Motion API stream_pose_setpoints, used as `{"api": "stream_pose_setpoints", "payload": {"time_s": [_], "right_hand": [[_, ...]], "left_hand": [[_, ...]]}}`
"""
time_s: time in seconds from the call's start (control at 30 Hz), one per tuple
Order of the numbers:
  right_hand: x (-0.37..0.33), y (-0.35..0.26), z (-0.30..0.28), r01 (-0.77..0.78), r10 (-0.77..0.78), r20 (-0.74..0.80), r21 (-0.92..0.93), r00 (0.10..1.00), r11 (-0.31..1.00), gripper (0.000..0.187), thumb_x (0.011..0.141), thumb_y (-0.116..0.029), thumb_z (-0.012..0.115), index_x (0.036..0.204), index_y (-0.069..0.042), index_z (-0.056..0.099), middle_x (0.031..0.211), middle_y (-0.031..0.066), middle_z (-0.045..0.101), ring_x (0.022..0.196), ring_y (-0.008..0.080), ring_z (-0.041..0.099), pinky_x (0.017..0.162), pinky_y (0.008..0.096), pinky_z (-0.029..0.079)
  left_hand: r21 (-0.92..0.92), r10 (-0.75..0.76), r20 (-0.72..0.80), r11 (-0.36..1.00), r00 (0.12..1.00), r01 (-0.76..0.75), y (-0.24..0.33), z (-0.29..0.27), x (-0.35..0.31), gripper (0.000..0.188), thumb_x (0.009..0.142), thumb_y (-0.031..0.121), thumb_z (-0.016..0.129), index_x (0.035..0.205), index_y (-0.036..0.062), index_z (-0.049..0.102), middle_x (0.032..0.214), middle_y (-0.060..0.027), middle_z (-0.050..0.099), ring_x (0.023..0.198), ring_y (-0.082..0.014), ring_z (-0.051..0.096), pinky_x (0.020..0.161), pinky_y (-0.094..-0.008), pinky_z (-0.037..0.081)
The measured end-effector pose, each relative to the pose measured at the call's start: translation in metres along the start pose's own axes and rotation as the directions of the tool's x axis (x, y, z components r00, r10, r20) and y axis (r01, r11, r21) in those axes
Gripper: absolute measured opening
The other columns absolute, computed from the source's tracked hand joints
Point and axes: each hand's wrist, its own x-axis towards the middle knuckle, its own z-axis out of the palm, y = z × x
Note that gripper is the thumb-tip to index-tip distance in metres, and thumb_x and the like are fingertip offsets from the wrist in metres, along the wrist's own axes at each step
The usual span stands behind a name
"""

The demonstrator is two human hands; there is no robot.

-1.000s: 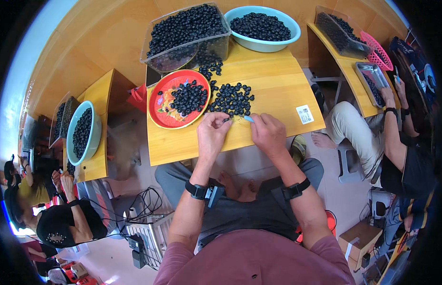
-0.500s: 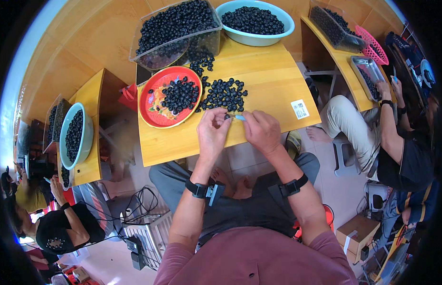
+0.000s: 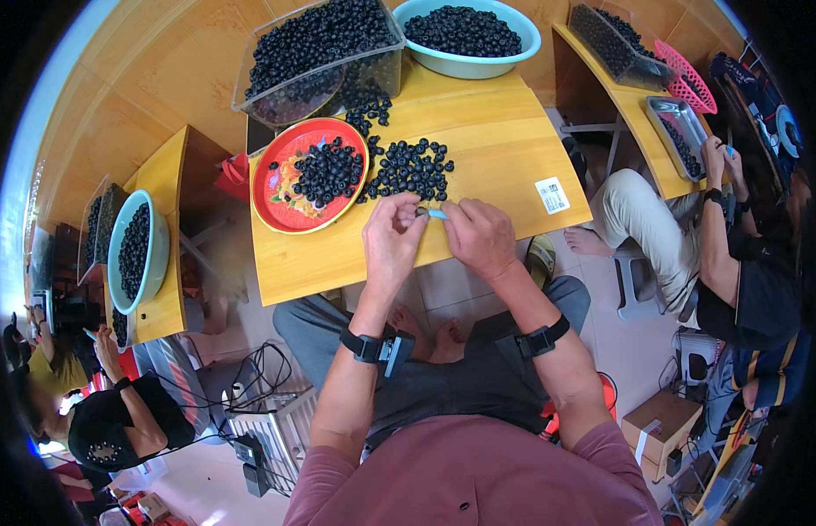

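Observation:
Above the near edge of the yellow table (image 3: 504,140), my left hand (image 3: 392,235) pinches a small dark round piece (image 3: 421,211), bead-like or berry-like, between thumb and fingertips. My right hand (image 3: 480,237) is closed around a slim tool with a light blue handle (image 3: 438,215). Its working end meets the piece and is too small to make out. Just beyond my fingers lies a loose pile of the same dark pieces (image 3: 412,169). To its left, a red tray (image 3: 269,198) with a floral pattern holds more of them.
At the table's back stand a clear plastic bin (image 3: 373,77) and a light blue basin (image 3: 465,67), both full of dark pieces. A white label (image 3: 552,195) is stuck at the right. People work at side tables, left and right. Black cables (image 3: 259,373) hang at lower left.
The right hand has shifted slightly left, bringing the blue-handled tool closer against the piece in my left fingers. The left hand has barely moved.

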Motion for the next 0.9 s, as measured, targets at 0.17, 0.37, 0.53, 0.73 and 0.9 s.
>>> {"api": "stream_pose_setpoints", "payload": {"time_s": [0.17,0.37,0.53,0.73,0.9], "right_hand": [[0.0017,-0.001,0.0005,-0.009,0.009,0.003,-0.013,1.0,1.0,0.008,0.087,-0.013,0.07,0.092,-0.008,0.07,0.072,0.0074,0.058,0.065,0.0265,0.064,0.058,0.041,0.053],[-0.0026,0.0009,0.0012,-0.014,0.014,0.014,-0.002,1.0,1.0,0.014,0.086,-0.013,0.071,0.099,-0.006,0.071,0.075,0.0087,0.058,0.068,0.0278,0.063,0.06,0.0413,0.051],[-0.0016,0.0006,-0.0004,0.004,-0.004,0.018,0.009,1.0,1.0,0.013,0.086,-0.013,0.071,0.098,-0.007,0.07,0.074,0.0086,0.056,0.067,0.0279,0.062,0.059,0.0414,0.051],[0.0016,-0.0019,-0.0035,0.006,-0.006,0.015,-0.018,1.0,1.0,0.01,0.086,-0.013,0.07,0.094,-0.007,0.07,0.073,0.0073,0.058,0.066,0.0258,0.064,0.059,0.0403,0.053],[0.0009,-0.0011,-0.0031,0.012,-0.012,0.012,-0.005,1.0,1.0,0.01,0.086,-0.013,0.07,0.095,-0.007,0.07,0.073,0.0074,0.058,0.066,0.0257,0.064,0.059,0.0401,0.053]], "left_hand": [[-0.15,-0.051,0.011,0.987,0.999,0.052,-0.0056,-0.0006,-0.0017,0.034,0.088,-0.008,0.078,0.119,0.0012,0.066,0.099,-0.0015,0.065,0.085,-0.0072,0.062,0.078,-0.0228,0.054],[-0.136,-0.09,0.025,0.986,0.996,0.093,0.0019,-0.0021,-0.0012,0.034,0.088,-0.008,0.077,0.119,0.0014,0.065,0.098,-0.001,0.064,0.085,-0.0064,0.061,0.078,-0.0218,0.053],[-0.11,-0.057,0.019,0.992,0.998,0.058,-0.0012,-0.0009,-0.0006,0.033,0.088,-0.008,0.077,0.117,0.0014,0.066,0.098,-0.0007,0.064,0.085,-0.0061,0.061,0.078,-0.0217,0.053],[-0.12,-0.06,0.024,0.991,0.998,0.062,-0.0005,-0.0006,-0.0011,0.032,0.088,-0.009,0.077,0.116,0.0014,0.066,0.097,-0.0002,0.063,0.085,-0.0061,0.061,0.079,-0.0216,0.053],[-0.104,-0.069,0.023,0.992,0.997,0.071,0.0,-0.0012,-0.0008,0.032,0.088,-0.009,0.077,0.116,0.0016,0.066,0.098,-0.0002,0.063,0.085,-0.0061,0.061,0.079,-0.0218,0.053]]}}
